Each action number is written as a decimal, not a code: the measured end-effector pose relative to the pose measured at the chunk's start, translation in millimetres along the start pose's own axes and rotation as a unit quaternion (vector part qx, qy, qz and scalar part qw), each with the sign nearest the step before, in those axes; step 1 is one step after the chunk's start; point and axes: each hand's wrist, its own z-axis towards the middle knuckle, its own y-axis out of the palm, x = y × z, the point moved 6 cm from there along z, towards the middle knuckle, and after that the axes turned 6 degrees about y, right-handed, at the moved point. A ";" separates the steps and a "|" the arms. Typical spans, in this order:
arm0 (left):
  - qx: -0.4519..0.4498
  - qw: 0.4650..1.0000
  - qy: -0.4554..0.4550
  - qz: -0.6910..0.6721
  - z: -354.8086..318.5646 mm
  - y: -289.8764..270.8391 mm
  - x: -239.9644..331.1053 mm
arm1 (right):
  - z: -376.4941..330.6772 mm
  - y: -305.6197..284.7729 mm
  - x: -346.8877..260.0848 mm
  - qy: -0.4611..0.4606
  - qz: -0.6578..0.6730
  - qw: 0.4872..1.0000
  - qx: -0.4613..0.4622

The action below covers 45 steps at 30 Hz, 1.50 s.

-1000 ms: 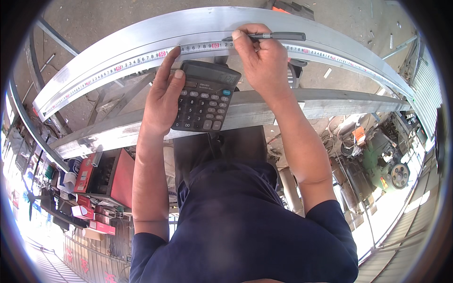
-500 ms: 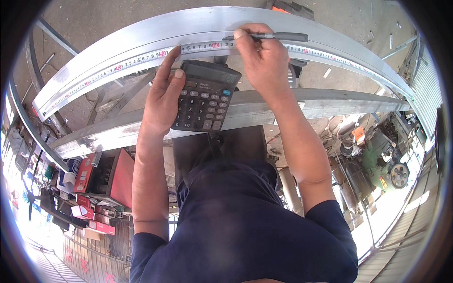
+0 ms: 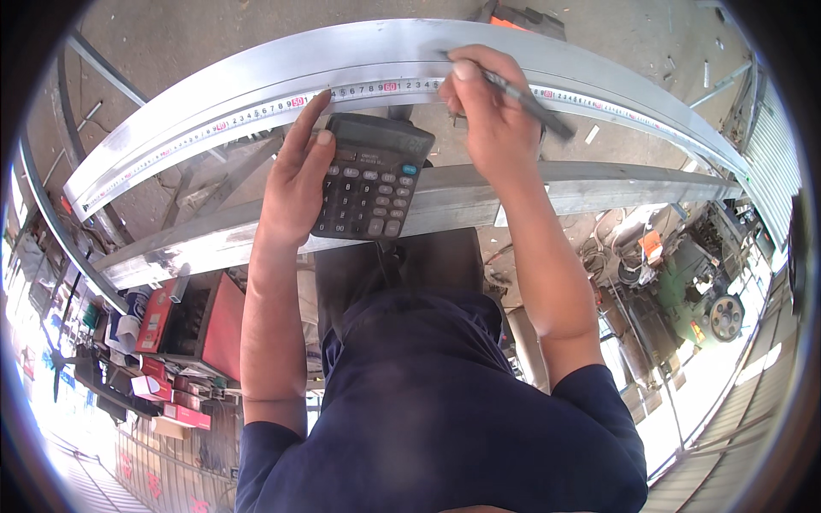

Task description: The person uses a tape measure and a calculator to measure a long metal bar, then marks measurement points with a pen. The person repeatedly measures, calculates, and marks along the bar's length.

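We see a long silver metal bar (image 3: 359,53), which lies from left to right, with a thin dark line along its length. On its nearer part there is a white measuring tape (image 3: 368,89), drawn out, with black marks and red patches. A black calculator (image 3: 374,181) is nearer to us, its screen end toward the bar, slightly tilted to the right. A dark pen (image 3: 539,111), blurred, slants across above the tape; whether its tip touches the bar, we cannot tell.

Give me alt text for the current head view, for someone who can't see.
The left hand holds a calculator and the right hand a pen, at a metal beam with a tape measure along it. A second beam lies closer in.
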 end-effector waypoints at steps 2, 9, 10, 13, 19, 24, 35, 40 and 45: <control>0.011 0.999 -0.014 -0.041 -5.8 -0.3 2.2 | -18.7 -8.5 -5.9 0.003 0.032 0.999 -0.009; 0.036 0.971 -0.097 -0.214 -24.4 0.8 1.1 | -115.0 -3.0 -6.0 0.121 0.007 0.990 -0.068; 0.043 0.966 -0.095 -0.236 -26.7 1.8 0.9 | -126.6 2.3 -3.6 0.150 0.030 0.984 -0.089; 0.076 0.969 -0.109 -0.206 -30.7 -0.1 -2.7 | -150.2 13.1 2.9 0.220 0.080 0.965 -0.120; 0.068 0.973 -0.105 -0.193 -35.2 1.6 0.7 | -156.3 20.4 13.5 0.252 0.132 0.951 -0.120; 0.062 0.975 -0.109 -0.181 -35.3 6.5 1.2 | -151.0 5.0 4.6 0.182 0.086 0.977 -0.072; 0.052 0.976 -0.114 -0.180 -28.9 30.8 5.0 | -117.7 -41.9 -3.2 0.158 0.092 0.983 0.035; 0.048 0.977 -0.118 -0.173 -21.5 45.3 4.5 | -99.9 -63.8 -5.8 0.131 0.068 0.987 0.069; 0.051 0.981 -0.107 -0.155 -15.1 57.6 5.9 | -83.1 -79.9 -1.8 0.099 0.054 0.991 0.074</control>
